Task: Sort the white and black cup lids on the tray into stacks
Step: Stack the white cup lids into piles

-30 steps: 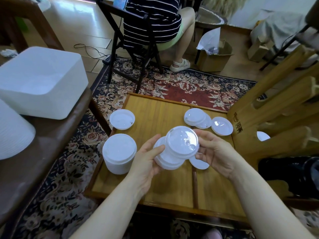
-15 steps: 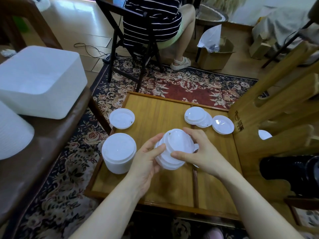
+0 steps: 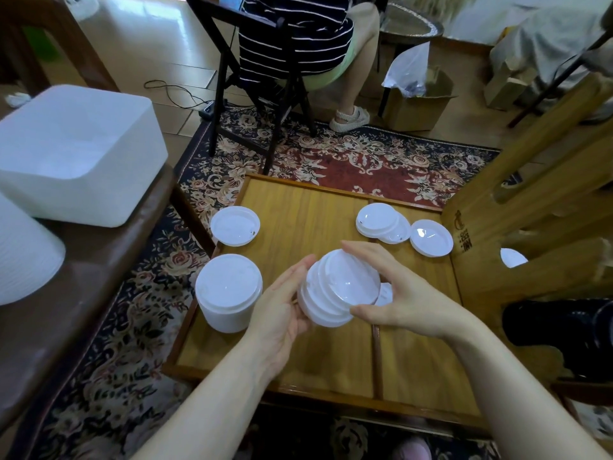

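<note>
Two hands hold a short stack of white lids (image 3: pixel 338 290) just above the middle of the wooden tray (image 3: pixel 298 207): the left hand (image 3: pixel 282 310) cups the stack from the side and below with fingers curled to its edge, and the right hand (image 3: pixel 404 293) wraps the top lid between thumb and fingertips, seating it on the ones beneath. The step in hand looks like adding a lid to the white stack and squaring it up. Elsewhere on the tray, a taller white stack (image 3: pixel 228 293) stands at the near left edge, a single lid (image 3: pixel 235 225) lies behind it at the left rim, two overlapping lids (image 3: pixel 381 223) lie at the far right, and one more lid (image 3: pixel 431 238) sits just beside them. Another lid (image 3: pixel 384 293) peeks out under the right hand, mostly hidden. A white round shape (image 3: pixel 512 257) shows through the wooden frame on the right; it may be a lid too, but that is hard to tell. No black lids are visible from here. The next move probably calls for pressing the top lid flush, then freeing the right hand to reach for the loose lids at the far right while the left keeps the stack steady.
</note>
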### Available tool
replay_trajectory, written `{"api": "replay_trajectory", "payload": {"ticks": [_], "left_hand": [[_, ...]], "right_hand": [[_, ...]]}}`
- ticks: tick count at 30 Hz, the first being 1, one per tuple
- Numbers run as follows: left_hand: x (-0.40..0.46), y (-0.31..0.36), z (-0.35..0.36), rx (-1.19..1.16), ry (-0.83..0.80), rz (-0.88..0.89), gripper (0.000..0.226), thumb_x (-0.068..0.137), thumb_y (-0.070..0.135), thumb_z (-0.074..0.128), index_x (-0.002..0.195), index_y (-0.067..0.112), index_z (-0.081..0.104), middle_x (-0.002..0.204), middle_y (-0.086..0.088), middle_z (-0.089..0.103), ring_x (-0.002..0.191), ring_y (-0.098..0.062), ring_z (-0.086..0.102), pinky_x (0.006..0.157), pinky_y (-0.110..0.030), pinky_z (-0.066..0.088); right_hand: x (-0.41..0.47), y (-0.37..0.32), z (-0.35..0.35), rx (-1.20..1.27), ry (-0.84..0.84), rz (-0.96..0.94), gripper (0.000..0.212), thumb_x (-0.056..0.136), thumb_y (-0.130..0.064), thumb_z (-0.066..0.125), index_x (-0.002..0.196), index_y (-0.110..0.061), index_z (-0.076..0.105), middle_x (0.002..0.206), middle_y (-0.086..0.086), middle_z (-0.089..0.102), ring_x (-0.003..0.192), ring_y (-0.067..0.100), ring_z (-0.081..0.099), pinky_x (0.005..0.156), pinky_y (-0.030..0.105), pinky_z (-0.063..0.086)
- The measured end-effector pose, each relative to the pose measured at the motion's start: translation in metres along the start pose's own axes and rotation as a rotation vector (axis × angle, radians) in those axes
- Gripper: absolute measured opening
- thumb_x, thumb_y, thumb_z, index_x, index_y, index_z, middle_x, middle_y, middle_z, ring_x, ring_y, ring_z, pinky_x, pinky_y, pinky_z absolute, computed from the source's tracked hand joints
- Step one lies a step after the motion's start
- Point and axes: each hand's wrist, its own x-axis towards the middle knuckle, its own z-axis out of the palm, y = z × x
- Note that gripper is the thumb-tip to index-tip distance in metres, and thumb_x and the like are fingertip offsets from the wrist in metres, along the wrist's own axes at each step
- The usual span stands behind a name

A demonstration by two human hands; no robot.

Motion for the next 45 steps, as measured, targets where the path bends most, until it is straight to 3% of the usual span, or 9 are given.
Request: {"api": "replay_trajectory", "payload": {"ticks": [3,13,20,25,28,35,45], "left_hand": [[-0.002,0.000,0.000,0.018,0.016,0.011,0.028,0.101,0.030,0.054,0.123,0.022,0.070,0.112,0.003,0.076,0.104,-0.021,0.071,0.085,-0.045,0.058],[-0.004,0.001,0.002,0.016,0.010,-0.011,0.029,0.100,0.033,0.055,0.120,0.022,0.072,0.116,-0.003,0.074,0.107,-0.026,0.070,0.074,-0.039,0.060],[-0.004,0.003,0.002,-0.034,-0.015,-0.020,0.031,0.098,0.034,0.058,0.125,0.024,0.070,0.125,-0.005,0.070,0.111,-0.028,0.068,0.071,-0.042,0.060],[-0.005,0.001,0.001,-0.052,-0.021,-0.022,0.033,0.100,0.030,0.055,0.129,0.021,0.067,0.126,-0.006,0.069,0.108,-0.028,0.070,0.069,-0.042,0.060],[-0.005,0.000,0.001,-0.035,-0.021,-0.017,0.033,0.100,0.032,0.056,0.128,0.022,0.068,0.125,-0.006,0.070,0.108,-0.028,0.070,0.074,-0.045,0.060],[-0.003,-0.003,0.000,0.022,-0.078,0.022,0.066,0.068,0.029,0.076,0.133,0.024,0.061,0.124,-0.007,0.071,0.107,-0.024,0.070,0.079,-0.043,0.061],[-0.003,-0.004,-0.003,-0.011,-0.041,0.042,0.057,0.071,0.025,0.074,0.127,0.024,0.066,0.121,-0.007,0.072,0.103,-0.024,0.071,0.073,-0.039,0.061]], "right_hand": [[0.001,0.000,0.001,-0.004,-0.001,-0.023,0.082,0.082,-0.006,0.075,0.148,-0.031,0.034,0.148,-0.019,0.034,0.141,-0.003,0.026,0.113,0.016,0.025],[0.002,0.000,0.005,0.032,-0.015,-0.024,0.078,0.081,-0.008,0.076,0.144,-0.035,0.039,0.144,-0.024,0.037,0.138,-0.003,0.031,0.109,0.012,0.029],[0.004,0.002,0.010,-0.019,-0.022,-0.019,0.080,0.081,-0.017,0.077,0.146,-0.039,0.035,0.140,-0.030,0.035,0.136,-0.005,0.032,0.109,0.021,0.032],[0.007,0.003,0.015,-0.064,0.011,-0.004,0.081,0.072,-0.042,0.076,0.144,-0.040,0.037,0.132,-0.033,0.035,0.130,-0.006,0.036,0.105,0.025,0.037],[0.008,0.004,0.016,-0.090,0.024,0.009,0.079,0.074,-0.039,0.081,0.141,-0.041,0.039,0.130,-0.033,0.035,0.127,-0.008,0.037,0.102,0.025,0.039],[0.008,0.003,0.018,-0.087,0.056,0.007,0.078,0.071,-0.044,0.084,0.137,-0.039,0.042,0.128,-0.028,0.038,0.125,-0.006,0.040,0.100,0.028,0.044],[0.013,0.007,0.026,-0.034,0.069,-0.009,0.079,0.072,-0.040,0.085,0.138,-0.037,0.042,0.129,-0.022,0.037,0.125,-0.003,0.040,0.102,0.027,0.043]]}}
